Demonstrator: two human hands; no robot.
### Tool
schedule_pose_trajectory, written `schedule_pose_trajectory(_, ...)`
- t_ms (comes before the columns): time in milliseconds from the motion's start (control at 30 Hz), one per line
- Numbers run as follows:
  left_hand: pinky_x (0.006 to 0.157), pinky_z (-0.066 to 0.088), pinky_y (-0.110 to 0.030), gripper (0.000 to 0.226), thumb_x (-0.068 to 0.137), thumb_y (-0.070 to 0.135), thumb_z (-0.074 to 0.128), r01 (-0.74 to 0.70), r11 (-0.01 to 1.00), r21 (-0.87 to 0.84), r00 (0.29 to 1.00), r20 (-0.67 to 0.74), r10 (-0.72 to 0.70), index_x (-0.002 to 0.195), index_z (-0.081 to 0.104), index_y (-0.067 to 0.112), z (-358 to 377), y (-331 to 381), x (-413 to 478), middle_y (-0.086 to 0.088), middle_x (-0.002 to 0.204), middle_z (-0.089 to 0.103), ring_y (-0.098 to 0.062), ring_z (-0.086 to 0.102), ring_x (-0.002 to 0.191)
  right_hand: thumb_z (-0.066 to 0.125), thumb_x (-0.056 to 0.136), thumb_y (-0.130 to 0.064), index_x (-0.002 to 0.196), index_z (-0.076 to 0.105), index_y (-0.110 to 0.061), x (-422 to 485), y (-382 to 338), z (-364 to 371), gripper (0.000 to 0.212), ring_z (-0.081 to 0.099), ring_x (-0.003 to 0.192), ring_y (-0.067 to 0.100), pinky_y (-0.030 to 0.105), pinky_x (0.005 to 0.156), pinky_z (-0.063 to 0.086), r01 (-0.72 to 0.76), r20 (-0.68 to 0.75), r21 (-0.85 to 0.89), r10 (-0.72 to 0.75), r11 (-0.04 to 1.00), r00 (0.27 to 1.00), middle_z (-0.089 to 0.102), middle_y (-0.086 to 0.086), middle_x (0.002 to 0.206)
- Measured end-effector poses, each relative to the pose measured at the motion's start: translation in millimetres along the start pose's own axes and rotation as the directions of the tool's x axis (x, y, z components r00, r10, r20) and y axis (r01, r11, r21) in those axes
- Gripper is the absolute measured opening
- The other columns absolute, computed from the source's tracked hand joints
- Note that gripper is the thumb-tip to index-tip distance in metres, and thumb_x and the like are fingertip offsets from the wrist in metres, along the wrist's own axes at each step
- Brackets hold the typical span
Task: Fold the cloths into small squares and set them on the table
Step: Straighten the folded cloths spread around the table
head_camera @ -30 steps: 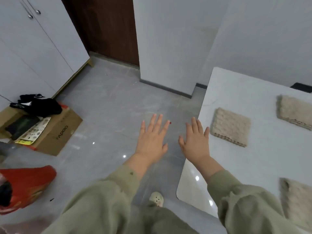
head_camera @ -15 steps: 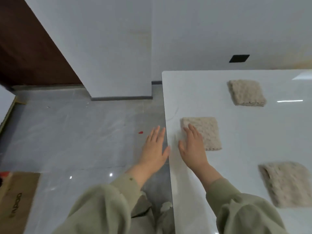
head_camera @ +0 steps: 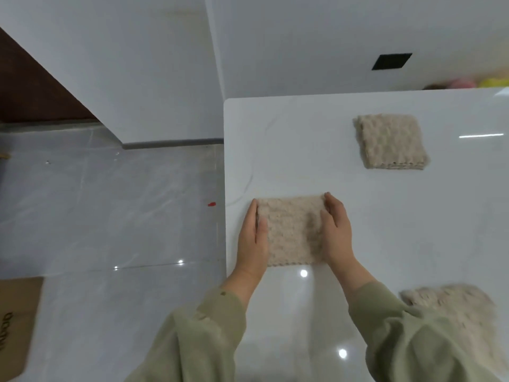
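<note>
A folded beige cloth [head_camera: 289, 232] lies near the left edge of the white table [head_camera: 399, 230]. My left hand [head_camera: 253, 238] rests along the cloth's left side, thumb on top. On its right side my right hand [head_camera: 337, 232] curls its fingers over the far right corner. Another folded beige square [head_camera: 391, 142] lies farther back on the table. A third folded cloth [head_camera: 454, 312] sits at the near right, partly hidden by my right sleeve.
The table's left edge runs right beside my left hand, with grey tiled floor [head_camera: 110, 216] below. A cardboard box [head_camera: 16, 321] stands at the bottom left. White walls meet behind the table; coloured items [head_camera: 468, 83] show at its far right edge.
The view has swung from the floor onto the table. Both hands, which hovered spread and empty, have moved onto the nearest folded cloth and now hold its two sides.
</note>
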State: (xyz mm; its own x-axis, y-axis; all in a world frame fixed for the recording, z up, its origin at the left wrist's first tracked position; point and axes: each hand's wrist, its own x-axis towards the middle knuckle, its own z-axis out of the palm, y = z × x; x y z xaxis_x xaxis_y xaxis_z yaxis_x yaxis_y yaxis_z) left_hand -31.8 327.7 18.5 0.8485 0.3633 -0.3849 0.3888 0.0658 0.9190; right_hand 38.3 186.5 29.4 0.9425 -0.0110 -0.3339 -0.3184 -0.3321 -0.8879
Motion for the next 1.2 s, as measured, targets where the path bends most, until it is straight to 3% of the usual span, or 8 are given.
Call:
schedule_pose_trajectory(167,0.112,0.024,-0.015,0.059,0.092,0.038,0.034,-0.032,0.999,-0.028,0.995,-0.096,0.029,0.148,0.026,0.022,19,-7,4,0.012,0.151,0.029,0.006,0.027,0.136,0.044,0.093,-0.019,0.142,0.039,-0.017,3,10,2,0.049,0.038,0.126,0.001,-0.008,0.088,0.027,0.035,0.071,0.005,-0.035,0.999,0.997,0.042,-0.009,0.142)
schedule_pose_trajectory(300,0.115,0.023,-0.023,0.060,0.093,0.038,0.033,-0.052,0.998,-0.020,0.991,-0.127,0.049,0.148,0.026,0.018,23,-9,3,0.009,0.152,0.029,0.004,0.026,0.138,0.043,0.089,-0.024,0.141,0.039,-0.017,2,9,3,0.053,0.038,0.125,0.000,-0.009,0.087,0.026,0.033,0.084,0.028,-0.035,0.999,0.996,0.042,-0.010,0.141)
schedule_pose_trajectory(433,0.113,0.021,-0.015,0.059,0.092,0.036,0.034,-0.065,0.998,0.006,0.990,-0.124,0.066,0.147,0.027,0.015,22,-8,1,0.008,0.152,0.029,0.004,0.025,0.137,0.041,0.084,-0.028,0.142,0.038,-0.017,-1,8,8,0.059,0.036,0.127,-0.001,-0.009,0.088,0.025,0.044,0.137,0.031,-0.048,0.999,0.989,0.040,-0.012,0.141)
schedule_pose_trajectory(633,0.114,0.021,-0.018,0.059,0.092,0.037,0.035,-0.073,0.997,-0.007,0.986,-0.150,0.071,0.148,0.026,0.019,11,-14,-3,0.010,0.153,0.028,0.004,0.025,0.138,0.040,0.089,-0.027,0.142,0.036,-0.019,-3,14,-3,0.054,0.037,0.132,0.005,0.012,0.102,0.028,0.055,0.031,0.054,-0.057,0.997,0.998,0.039,-0.005,0.147)
schedule_pose_trajectory(833,0.106,0.018,-0.003,0.061,0.091,0.033,0.033,-0.094,0.994,0.052,0.989,-0.109,0.099,0.149,0.022,0.015,20,-13,-9,0.012,0.151,0.024,0.008,0.022,0.136,0.042,0.094,-0.019,0.143,0.034,-0.017,-15,17,14,0.051,0.030,0.136,0.003,0.001,0.098,0.022,0.070,0.031,-0.006,-0.069,0.998,0.997,0.034,-0.008,0.150)
schedule_pose_trajectory(1033,0.115,0.017,-0.019,0.061,0.093,0.037,0.033,-0.119,0.976,0.181,0.990,-0.048,0.130,0.149,0.021,0.017,5,-16,-6,0.015,0.151,0.023,0.005,0.020,0.139,0.043,0.094,-0.019,0.144,0.033,-0.016,-18,17,5,0.051,0.036,0.135,0.013,0.020,0.108,0.028,0.046,-0.035,0.018,-0.045,0.999,0.998,0.038,-0.001,0.148)
schedule_pose_trajectory(1133,0.116,0.016,-0.019,0.060,0.092,0.032,0.035,-0.173,0.952,0.253,0.985,0.057,0.164,0.148,0.023,0.014,-10,-13,3,0.011,0.152,0.023,0.001,0.019,0.140,0.039,0.086,-0.028,0.142,0.035,-0.016,-25,22,0,0.058,0.040,0.133,0.020,0.035,0.114,0.030,0.011,-0.133,0.046,-0.005,0.999,0.991,0.040,0.002,0.147)
schedule_pose_trajectory(1200,0.117,0.013,-0.020,0.058,0.093,0.029,0.036,-0.294,0.889,0.352,0.952,0.195,0.237,0.147,0.026,0.013,-21,-8,14,0.008,0.153,0.022,-0.002,0.016,0.142,0.039,0.085,-0.027,0.140,0.038,-0.015,-33,26,0,0.057,0.035,0.136,0.015,0.033,0.115,0.026,0.009,-0.207,0.039,-0.001,0.999,0.978,0.038,0.000,0.148)
